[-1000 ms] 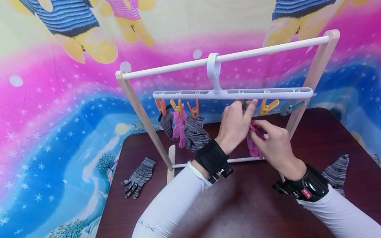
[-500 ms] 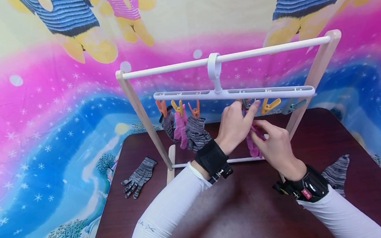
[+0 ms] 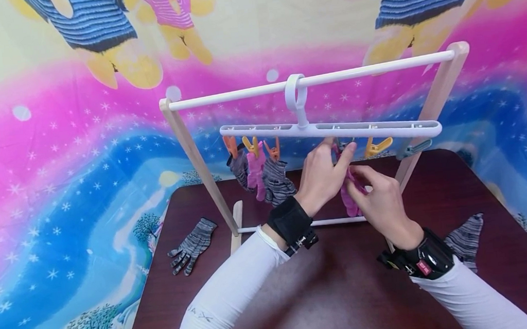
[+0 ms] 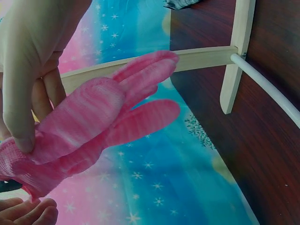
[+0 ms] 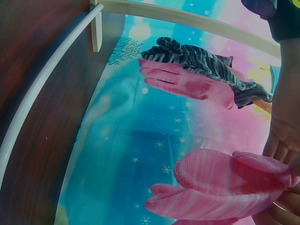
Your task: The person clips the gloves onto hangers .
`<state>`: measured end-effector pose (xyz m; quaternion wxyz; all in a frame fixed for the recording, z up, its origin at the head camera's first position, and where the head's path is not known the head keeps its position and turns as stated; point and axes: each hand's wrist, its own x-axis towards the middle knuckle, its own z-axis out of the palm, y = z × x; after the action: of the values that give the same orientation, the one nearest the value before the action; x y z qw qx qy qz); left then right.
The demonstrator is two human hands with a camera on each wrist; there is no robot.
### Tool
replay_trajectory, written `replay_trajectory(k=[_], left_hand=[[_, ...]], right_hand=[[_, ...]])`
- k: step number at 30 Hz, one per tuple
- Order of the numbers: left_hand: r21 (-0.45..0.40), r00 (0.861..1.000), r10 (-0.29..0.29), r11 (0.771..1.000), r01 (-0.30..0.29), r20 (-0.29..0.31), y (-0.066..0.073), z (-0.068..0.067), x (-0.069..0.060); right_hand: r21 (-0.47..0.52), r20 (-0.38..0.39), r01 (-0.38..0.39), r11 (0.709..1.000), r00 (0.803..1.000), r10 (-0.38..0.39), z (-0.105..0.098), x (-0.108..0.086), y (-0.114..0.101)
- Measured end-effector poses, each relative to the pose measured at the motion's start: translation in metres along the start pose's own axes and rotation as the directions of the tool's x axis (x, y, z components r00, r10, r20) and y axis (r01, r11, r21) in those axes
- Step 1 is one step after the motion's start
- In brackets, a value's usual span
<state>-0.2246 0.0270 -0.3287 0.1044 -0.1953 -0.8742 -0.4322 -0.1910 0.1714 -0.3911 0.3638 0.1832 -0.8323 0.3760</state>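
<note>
My left hand is just under the right half of the white hanger, its thumb and index finger pinching a dark green clothespin, mostly hidden by the fingers. Lower and to the right, my right hand pinches a pink knit glove near its cuff. The glove's fingers point down, and its cuff lies close to the clothespin; how far the clip covers the cuff I cannot tell. A yellow clothespin and a grey-green clothespin hang bare to the right.
Orange and yellow clothespins at the hanger's left end hold two grey gloves and a pink glove. Another grey glove lies table-left, and a grey knit piece table-right. The rack's white rod carries the hanger.
The hanger has swung slightly, its left end and the hung gloves shifting right. My left hand has edged slightly left at the wrist; the right hand stays put on the pink glove.
</note>
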Motion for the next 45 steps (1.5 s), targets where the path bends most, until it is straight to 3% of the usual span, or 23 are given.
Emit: replay_trajectory(k=[7,15,28,32,37,45], left_hand=[[-0.006,1.000,-0.018,1.000,0.018,0.016,-0.005,0.002,-0.004],[0.003,1.000,-0.008,1.000,0.008,0.013,-0.010,0.004,-0.009],[0.019,0.999,-0.052,0.998,0.052,-0.008,-0.020,0.003,-0.019],[0.028,0.998,-0.055,0.998,0.056,-0.018,-0.024,0.002,-0.020],[0.024,0.998,-0.068,0.997,0.067,0.012,-0.027,0.002,-0.023],[0.022,0.997,-0.078,0.997,0.077,0.026,-0.030,0.003,-0.027]], right_hand=[[0.040,-0.024,-0.012,0.999,1.000,0.013,-0.001,0.000,-0.002],[0.025,-0.005,-0.022,0.999,1.000,0.022,-0.004,0.000,-0.004],[-0.016,0.010,-0.039,0.999,0.999,0.039,-0.007,-0.009,-0.001],[-0.044,0.044,-0.055,0.997,0.997,0.057,-0.009,-0.012,0.002],[-0.081,0.091,-0.073,0.994,0.993,0.081,-0.011,-0.015,0.004],[-0.102,0.115,-0.109,0.989,0.986,0.121,-0.010,-0.021,0.006]])
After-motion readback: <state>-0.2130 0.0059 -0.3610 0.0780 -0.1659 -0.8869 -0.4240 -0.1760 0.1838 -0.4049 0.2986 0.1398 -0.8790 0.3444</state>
